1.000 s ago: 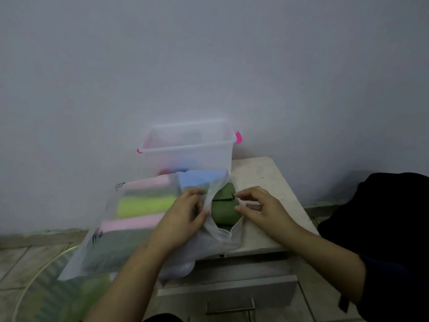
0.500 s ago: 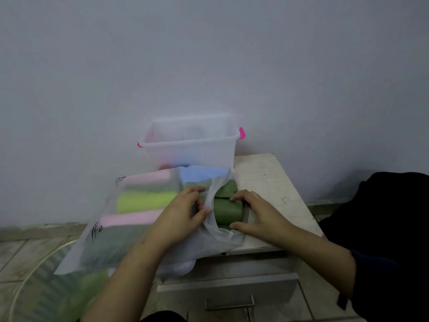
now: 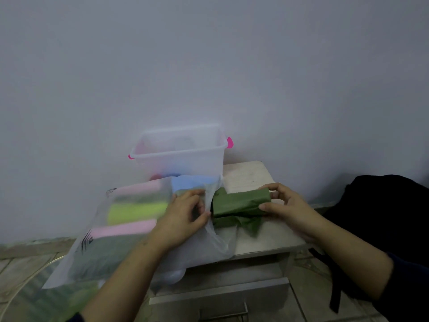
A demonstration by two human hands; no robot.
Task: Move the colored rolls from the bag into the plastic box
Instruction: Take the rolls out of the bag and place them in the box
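Right hand [image 3: 286, 206] grips green roll [image 3: 240, 203] halfway out of bag [image 3: 130, 228]; left hand [image 3: 185, 217] pinches bag mouth. Next: lift roll into plastic box [image 3: 178, 154] behind bag.

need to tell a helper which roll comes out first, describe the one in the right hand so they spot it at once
On the small white table, in front of the clear plastic box, find the bag. At its mouth, the right hand pinches a dark green roll, the only one mostly outside.

A plain pale wall [image 3: 209, 66] rises behind a small white cabinet [image 3: 246, 176] with a drawer [image 3: 220, 296], on a tiled floor [image 3: 14, 270].
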